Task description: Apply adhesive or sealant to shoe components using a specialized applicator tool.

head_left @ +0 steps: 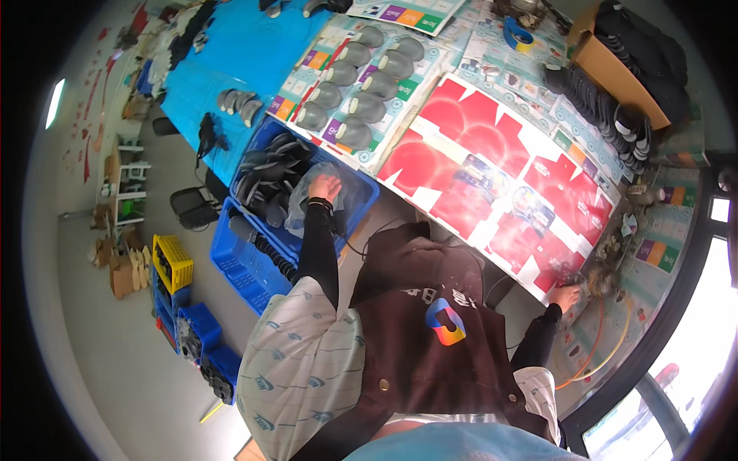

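Observation:
My left hand [324, 187] reaches into a blue crate [361, 201], its fingers closed on a crumpled clear plastic bag [300, 201]. Dark curved pads [265, 173] fill the crate's left part, beside the bag. Far to the right, my right hand [565, 297] is at the near right corner of a table covered by a red and white printed sheet [480, 138]. Its fingers are bent together; whatever they hold is too small and blurred to make out.
Grey rounded pieces [362, 107] stand in two rows on a board behind the crate. Stacked dark curved parts [603, 107] lie at the far right by a cardboard box [619, 69]. A blue tape roll [517, 34] sits at the back. Hoses [596, 349] hang near my right arm.

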A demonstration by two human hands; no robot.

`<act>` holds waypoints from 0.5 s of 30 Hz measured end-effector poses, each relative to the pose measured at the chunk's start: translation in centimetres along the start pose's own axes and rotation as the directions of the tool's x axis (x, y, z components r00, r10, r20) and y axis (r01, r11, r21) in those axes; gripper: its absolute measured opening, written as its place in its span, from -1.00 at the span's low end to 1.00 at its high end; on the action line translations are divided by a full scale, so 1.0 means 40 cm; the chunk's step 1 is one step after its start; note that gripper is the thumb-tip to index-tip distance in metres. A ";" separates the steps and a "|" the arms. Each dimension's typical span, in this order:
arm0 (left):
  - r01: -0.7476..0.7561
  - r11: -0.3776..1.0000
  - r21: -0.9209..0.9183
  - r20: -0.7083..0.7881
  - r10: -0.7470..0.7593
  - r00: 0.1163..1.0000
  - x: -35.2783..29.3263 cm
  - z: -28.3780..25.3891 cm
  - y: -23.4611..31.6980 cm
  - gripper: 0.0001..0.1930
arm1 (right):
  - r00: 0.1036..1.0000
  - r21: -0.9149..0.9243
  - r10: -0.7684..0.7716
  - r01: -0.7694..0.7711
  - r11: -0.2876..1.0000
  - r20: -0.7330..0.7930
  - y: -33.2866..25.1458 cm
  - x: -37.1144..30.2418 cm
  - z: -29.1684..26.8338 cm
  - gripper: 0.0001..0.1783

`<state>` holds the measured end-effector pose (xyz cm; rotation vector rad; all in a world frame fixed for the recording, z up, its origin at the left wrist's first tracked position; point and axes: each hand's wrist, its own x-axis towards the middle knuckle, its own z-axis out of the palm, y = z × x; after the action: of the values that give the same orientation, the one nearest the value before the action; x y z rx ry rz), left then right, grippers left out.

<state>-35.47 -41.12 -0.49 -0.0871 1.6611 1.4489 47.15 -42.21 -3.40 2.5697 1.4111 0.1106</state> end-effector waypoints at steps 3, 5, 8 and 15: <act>-0.037 0.999 0.026 -0.076 0.039 0.996 -0.043 -0.117 0.029 -0.55 | 0.996 0.026 0.036 -0.038 0.999 0.080 -0.068 0.000 -0.043 -0.25; -0.064 0.998 0.010 -0.105 0.065 0.992 -0.054 -0.153 0.036 -0.58 | 0.993 -0.031 0.050 -0.047 0.998 0.103 -0.104 0.009 -0.072 -0.35; -0.014 1.000 -0.006 -0.090 0.013 0.996 -0.019 -0.127 0.045 -0.59 | 0.961 0.332 -0.258 0.275 0.902 -0.095 -0.194 0.059 -0.116 -0.43; -0.101 0.959 -0.263 0.026 0.112 0.993 0.291 -0.206 0.160 -0.70 | 0.567 0.936 -0.782 -0.348 0.056 0.258 -0.946 -0.134 -0.450 -0.56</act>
<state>-50.70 -40.28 -3.94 -0.1156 1.4530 1.7361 10.07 -24.39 6.14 2.0084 1.6677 -2.7059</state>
